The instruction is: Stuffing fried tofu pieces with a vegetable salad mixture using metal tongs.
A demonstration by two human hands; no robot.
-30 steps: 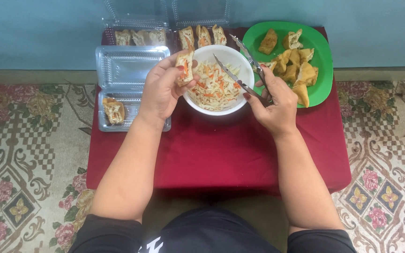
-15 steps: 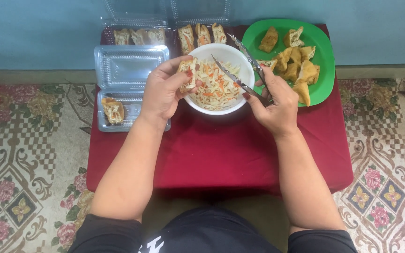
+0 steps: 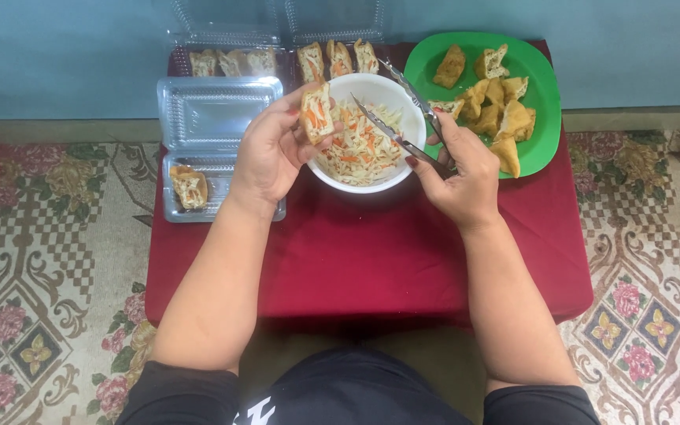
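My left hand (image 3: 273,149) holds a fried tofu piece (image 3: 316,112) stuffed with shredded vegetables, at the left rim of a white bowl (image 3: 400,169). The bowl contains a shredded cabbage and carrot mix (image 3: 360,145). My right hand (image 3: 458,169) grips metal tongs (image 3: 391,106) whose tips reach over the bowl, one arm lying above the filling. To the right, a green plate (image 3: 541,86) carries several plain fried tofu pieces (image 3: 497,110).
All stands on a low table with a dark red cloth (image 3: 371,252). An open clear plastic box (image 3: 218,142) at left holds one stuffed piece (image 3: 189,186). Two more clear boxes (image 3: 277,47) at the back contain stuffed pieces. A patterned carpet (image 3: 49,260) surrounds the table.
My left hand has turned the stuffed tofu slightly at the bowl's rim. The tongs in my right hand stay over the bowl, barely shifted.
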